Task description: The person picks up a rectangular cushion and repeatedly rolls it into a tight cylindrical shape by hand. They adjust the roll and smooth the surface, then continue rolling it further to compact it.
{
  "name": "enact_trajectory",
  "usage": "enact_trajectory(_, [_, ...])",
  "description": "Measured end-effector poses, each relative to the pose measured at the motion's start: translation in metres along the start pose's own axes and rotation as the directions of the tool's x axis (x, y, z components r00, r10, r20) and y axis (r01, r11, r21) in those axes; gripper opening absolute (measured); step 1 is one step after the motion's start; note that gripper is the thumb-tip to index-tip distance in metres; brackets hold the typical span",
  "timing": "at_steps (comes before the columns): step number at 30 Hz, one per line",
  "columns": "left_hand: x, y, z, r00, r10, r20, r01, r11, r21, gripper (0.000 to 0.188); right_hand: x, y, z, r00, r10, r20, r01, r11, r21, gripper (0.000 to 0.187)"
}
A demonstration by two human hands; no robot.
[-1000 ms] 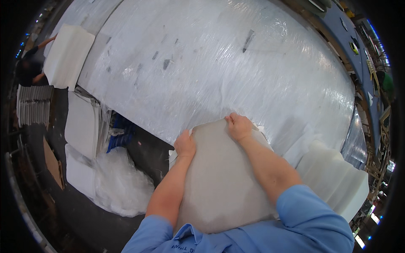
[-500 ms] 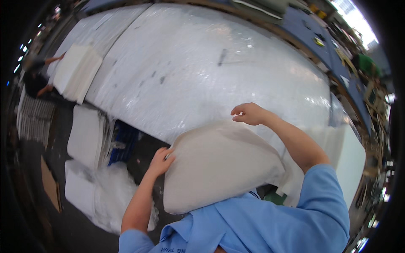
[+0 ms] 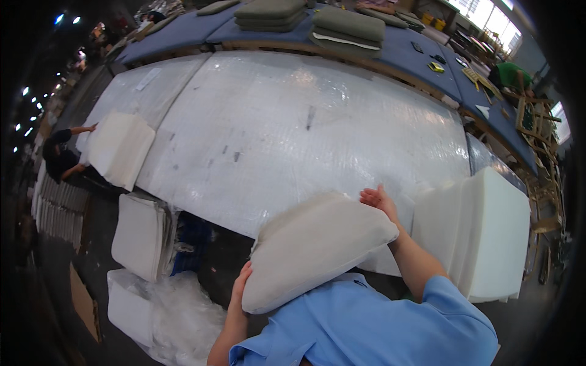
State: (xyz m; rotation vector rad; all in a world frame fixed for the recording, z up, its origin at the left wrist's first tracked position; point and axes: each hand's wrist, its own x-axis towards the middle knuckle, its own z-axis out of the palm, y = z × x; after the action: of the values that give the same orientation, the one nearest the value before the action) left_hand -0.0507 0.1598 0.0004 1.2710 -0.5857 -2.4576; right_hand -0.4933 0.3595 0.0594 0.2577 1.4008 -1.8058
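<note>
A plump off-white cushion (image 3: 317,250) rests against my front at the near edge of the plastic-covered table (image 3: 293,128). My left hand (image 3: 242,283) grips its left side, the fingers along the edge and the thumb side partly hidden. At the cushion's far right corner, my right hand (image 3: 379,201) is open with fingers stretched out, and its wrist is close against the cover. Right of that arm stands a stack of white foam pads (image 3: 482,235).
On the far left a co-worker in dark clothes (image 3: 61,155) handles a white foam stack (image 3: 119,149). White pads (image 3: 139,235) and clear plastic wrap (image 3: 183,317) lie at lower left. Beyond the table, blue worktops (image 3: 403,52) carry folded green-grey cushions (image 3: 348,30). Another person in green (image 3: 511,76) is far right.
My view has tilted up, showing more of the far worktops. The right hand has come down from above the cushion to its right corner. My left hand has slid lower along the left side.
</note>
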Motion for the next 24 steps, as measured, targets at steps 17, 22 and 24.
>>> enact_trajectory(17, [-0.116, -0.005, 0.159, 0.836, -0.258, 0.484, -0.335, 0.458, 0.823, 0.056, -0.164, -0.067, 0.002, 0.997, -0.04, 0.069, 0.039, 0.999, 0.015, 0.077])
enact_trajectory(22, [-0.112, -0.022, 0.148, 0.846, -0.296, 0.444, -0.283, 0.456, 0.844, 0.042, -0.179, -0.054, -0.035, 0.996, 0.031, -0.089, -0.051, 0.969, -0.243, 0.068])
enact_trajectory(24, [-0.118, -0.023, 0.136, 0.869, -0.272, 0.413, -0.249, 0.481, 0.841, 0.043, -0.177, -0.053, -0.039, 0.992, 0.012, -0.125, -0.048, 0.955, -0.293, 0.066])
